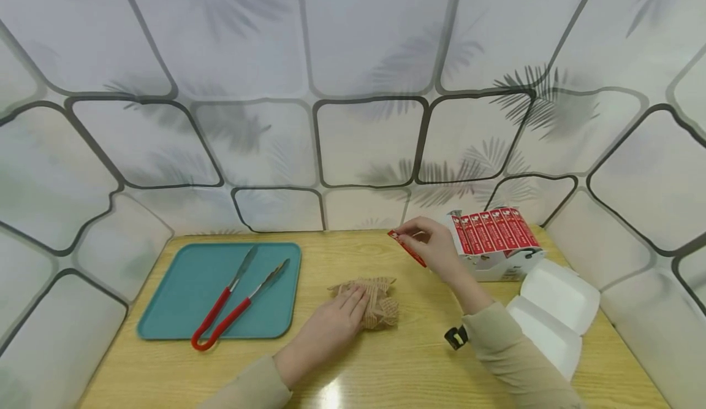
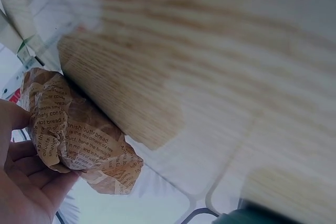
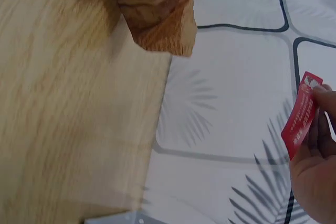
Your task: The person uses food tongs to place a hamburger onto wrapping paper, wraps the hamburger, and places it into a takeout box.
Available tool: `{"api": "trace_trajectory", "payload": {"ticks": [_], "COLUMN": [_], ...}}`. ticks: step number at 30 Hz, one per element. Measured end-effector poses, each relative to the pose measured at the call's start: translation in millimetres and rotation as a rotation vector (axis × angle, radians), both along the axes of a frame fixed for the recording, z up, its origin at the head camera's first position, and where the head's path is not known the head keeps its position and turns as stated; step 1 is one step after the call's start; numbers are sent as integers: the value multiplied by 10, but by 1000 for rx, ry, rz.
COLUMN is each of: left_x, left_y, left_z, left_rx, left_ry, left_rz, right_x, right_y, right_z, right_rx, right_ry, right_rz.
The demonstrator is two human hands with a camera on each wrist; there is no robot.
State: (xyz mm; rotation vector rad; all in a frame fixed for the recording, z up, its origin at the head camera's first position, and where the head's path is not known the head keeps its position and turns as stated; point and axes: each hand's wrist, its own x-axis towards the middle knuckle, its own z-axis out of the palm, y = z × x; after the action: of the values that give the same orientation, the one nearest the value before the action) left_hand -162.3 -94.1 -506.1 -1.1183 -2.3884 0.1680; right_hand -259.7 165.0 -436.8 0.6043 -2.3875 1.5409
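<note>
At the left hand [image 1: 335, 318], the paper [image 1: 382, 312] is brown with dark printed words — at the right hand [image 1: 438, 248], the packet [image 3: 303, 116] is red with white letters.

Pale wall covering [image 1: 364, 145] fills the upper frame and runs down both sides, patterned with rounded black and grey outlines and feathery palm fronds [image 1: 524, 99]. Below spreads a light wood-grain tabletop [image 1: 421, 347], glare [image 1: 331, 393] shining at bottom centre.

Head camera: high, facing forward and down across the tabletop [image 1: 419, 354].
Left wrist camera: close at left hand [image 1: 333, 317], near-inverted.
Right wrist camera: close at right hand [image 1: 436, 251], turned sideways.
Paper wrapper [image 1: 382, 309]: common to all three.
Teal tray [image 1: 184, 292]: head, perhaps left wrist's edge.
</note>
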Motion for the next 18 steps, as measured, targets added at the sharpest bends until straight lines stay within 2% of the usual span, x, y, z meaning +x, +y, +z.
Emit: {"api": "trace_trajectory", "payload": {"ticks": [6, 18], "left_x": [-1, 1], "left_y": [5, 4], "left_z": [6, 14], "left_rx": [4, -15], "left_ry": [6, -17], "left_rz": [-8, -1], "right_x": [-7, -24], "right_y": [-122, -352], "right_z": [-68, -157], "right_rx": [-28, -4], "right_ry": [-114, -282], "right_rz": [104, 194]}}
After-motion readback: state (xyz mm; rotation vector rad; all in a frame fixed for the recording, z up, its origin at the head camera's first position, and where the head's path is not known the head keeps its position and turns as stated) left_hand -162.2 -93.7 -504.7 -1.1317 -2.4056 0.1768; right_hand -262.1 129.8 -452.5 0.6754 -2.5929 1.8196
